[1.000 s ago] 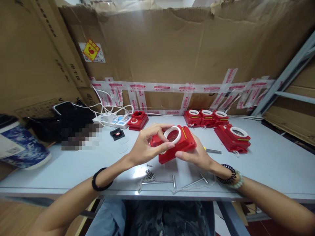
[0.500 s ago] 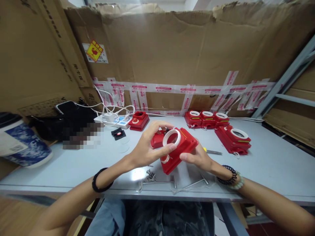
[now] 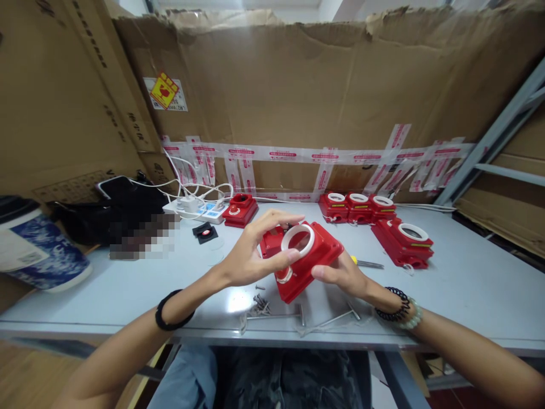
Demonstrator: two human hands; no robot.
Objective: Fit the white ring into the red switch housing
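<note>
Above the middle of the grey table (image 3: 468, 289) I hold a red plastic housing (image 3: 317, 261), tilted toward me. My left hand (image 3: 251, 253) pinches the white ring (image 3: 298, 238) that sits on the housing's top face, thumb below the ring and fingers over its far side. My right hand (image 3: 340, 272) grips the housing from underneath at its right side. A second red part (image 3: 270, 241) shows just behind my left fingers.
Several screws (image 3: 259, 304) and two T-handled tools (image 3: 298, 313) lie near the front edge. More red housings with white rings (image 3: 402, 241) stand at the back right, another red piece (image 3: 240, 208) by a power strip (image 3: 200, 211). Cardboard walls the back.
The housing has tipped further toward me and turned a little. My left fingers have stretched out over the ring. The camera has shifted slightly.
</note>
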